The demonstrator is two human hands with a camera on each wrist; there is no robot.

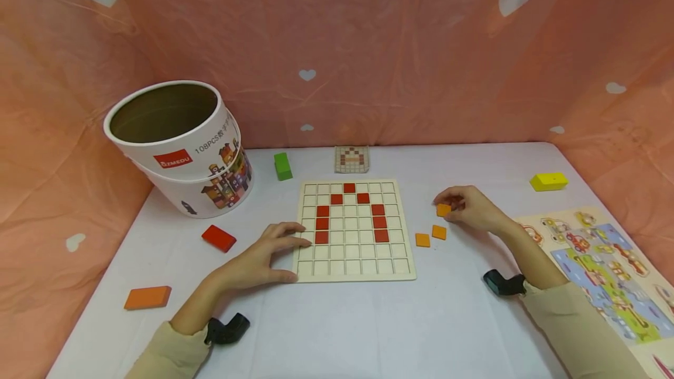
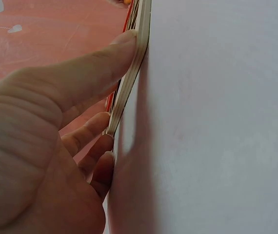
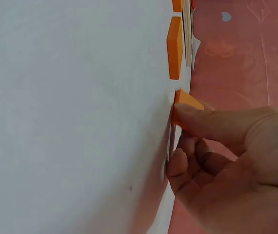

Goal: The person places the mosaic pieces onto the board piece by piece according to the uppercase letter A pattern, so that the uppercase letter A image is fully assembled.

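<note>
A square cream grid board point(image 1: 351, 252) lies mid-table, with several red tiles point(image 1: 380, 223) set in an arch shape in its cells. My left hand point(image 1: 258, 257) rests at the board's left edge, its thumb and fingertips touching the side. Up close in the left wrist view, the thumb lies along the board's edge point(image 2: 129, 80). To the right of the board, my right hand point(image 1: 474, 209) pinches an orange tile point(image 3: 188, 105) between thumb and fingers. Two more orange tiles, one nearer the board point(image 1: 423, 240) and one beside it point(image 1: 439, 232), lie flat just below that hand.
A small pattern card point(image 1: 351, 159) lies behind the board. A white bucket point(image 1: 174, 162) stands at the back left. Around the table lie a green block point(image 1: 282, 166), a red block point(image 1: 219, 238), an orange block point(image 1: 148, 297), a yellow block point(image 1: 549, 181) and a picture sheet point(image 1: 605, 268).
</note>
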